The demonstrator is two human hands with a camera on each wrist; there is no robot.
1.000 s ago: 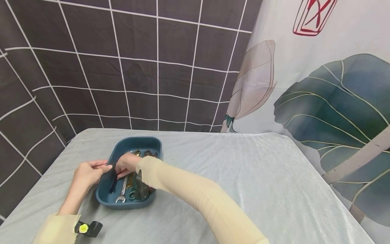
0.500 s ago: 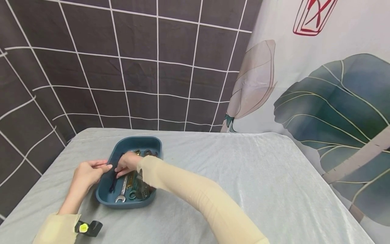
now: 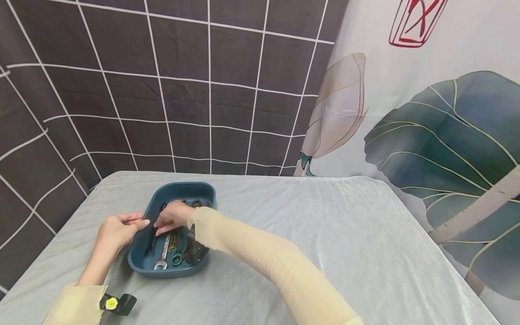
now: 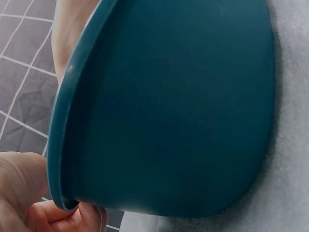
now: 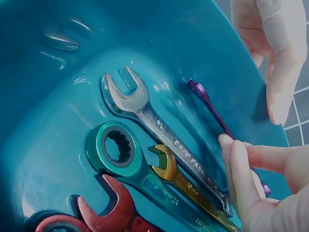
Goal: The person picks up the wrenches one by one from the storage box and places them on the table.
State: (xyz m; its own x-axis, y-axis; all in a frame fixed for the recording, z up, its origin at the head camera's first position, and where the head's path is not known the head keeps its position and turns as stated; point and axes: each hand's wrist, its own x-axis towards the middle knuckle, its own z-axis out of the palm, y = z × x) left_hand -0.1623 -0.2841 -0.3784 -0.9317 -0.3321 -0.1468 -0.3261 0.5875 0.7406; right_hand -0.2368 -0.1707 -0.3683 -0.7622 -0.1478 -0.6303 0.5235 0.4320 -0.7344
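Observation:
A blue-green plastic basin (image 3: 174, 274) stands on the cloth-covered table with several wrenches lying in it. My left hand (image 3: 119, 230) pinches the basin's left rim, thumb on the inner side and fingers outside. Inside the basin, my right hand (image 3: 174, 215) pinches a slim purple wrench (image 5: 211, 107) by its middle, along the left wall; the fingers cover part of its shaft. Beside it lie a silver open-end wrench (image 5: 164, 129), a short gold wrench (image 5: 182, 182), a green ratchet wrench (image 5: 152, 186) and a red open-end wrench (image 5: 116, 208).
A grey cloth (image 3: 308, 234) covers the table. A dark grid-patterned curtain (image 3: 183, 104) hangs behind it, and a white leaf-print curtain (image 3: 378, 135) hangs at the right. A black wrist mount (image 3: 119, 304) sits on the left sleeve.
My right hand has shifted slightly to the right and up, still on the purple wrench, and its sleeve uncovers more of the green wrench. The left hand and basin stay put.

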